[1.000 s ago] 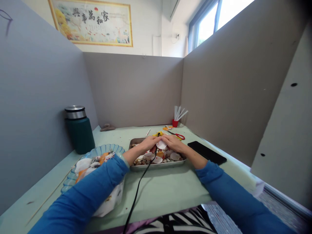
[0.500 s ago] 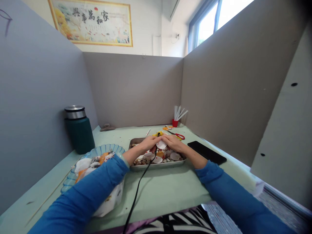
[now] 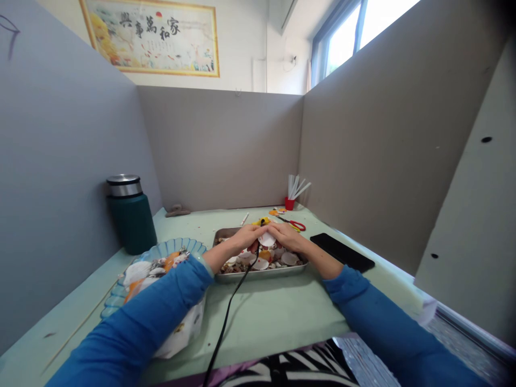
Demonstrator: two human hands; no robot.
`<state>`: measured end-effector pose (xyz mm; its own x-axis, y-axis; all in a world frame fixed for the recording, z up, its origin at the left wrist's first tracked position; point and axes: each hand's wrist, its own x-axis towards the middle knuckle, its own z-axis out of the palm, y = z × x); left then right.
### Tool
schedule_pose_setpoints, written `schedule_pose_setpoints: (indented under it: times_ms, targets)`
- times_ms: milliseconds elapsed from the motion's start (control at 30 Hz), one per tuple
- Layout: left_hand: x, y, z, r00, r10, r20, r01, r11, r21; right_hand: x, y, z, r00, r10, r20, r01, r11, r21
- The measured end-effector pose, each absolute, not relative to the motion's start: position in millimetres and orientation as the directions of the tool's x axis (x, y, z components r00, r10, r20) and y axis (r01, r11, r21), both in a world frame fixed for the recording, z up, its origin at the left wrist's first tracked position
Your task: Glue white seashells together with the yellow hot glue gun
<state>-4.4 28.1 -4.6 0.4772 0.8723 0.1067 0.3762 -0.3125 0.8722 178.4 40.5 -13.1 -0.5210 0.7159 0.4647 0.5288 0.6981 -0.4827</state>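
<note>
Both my hands meet over a metal tray filled with shells. My left hand is closed, and a black cable runs from under it toward me; what it grips is hidden, though a yellow tip shows past the hands. My right hand pinches a white shell held between the two hands, just above the tray's shells.
A blue glass plate with shells and a white bag sits at the left. A dark green flask stands by the left wall. A black phone, red scissors and a red cup of white sticks lie to the right and behind.
</note>
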Motion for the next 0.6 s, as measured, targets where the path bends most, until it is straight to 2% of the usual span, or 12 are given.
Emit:
schedule_pose_setpoints:
  times_ms: [600]
  targets:
    - [-4.0, 30.9, -6.8, 0.469, 0.876, 0.111, 0.369, -0.309, 0.876, 177.9, 39.3, -11.8, -0.527, 0.709, 0.468, 0.53, 0.705, -0.471]
